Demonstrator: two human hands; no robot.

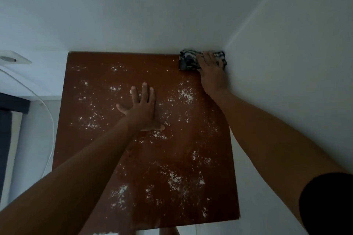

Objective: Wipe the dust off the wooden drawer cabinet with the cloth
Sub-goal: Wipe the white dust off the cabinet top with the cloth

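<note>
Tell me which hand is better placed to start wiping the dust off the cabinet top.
Right. The right hand already presses the cloth at the far right corner of the cabinet top, while the left hand lies flat, empty, amid the white dust.

Pale walls (172,9) are meeting in a corner (248,21) at the upper right, catching a faint streak of light along the join. At the left edge a white wall plate (14,59) is sitting against the wall, and a thin white cable (50,118) is curving down from that side. Below it a dark blue fabric (4,129) is showing beside a lighter strip.
</note>
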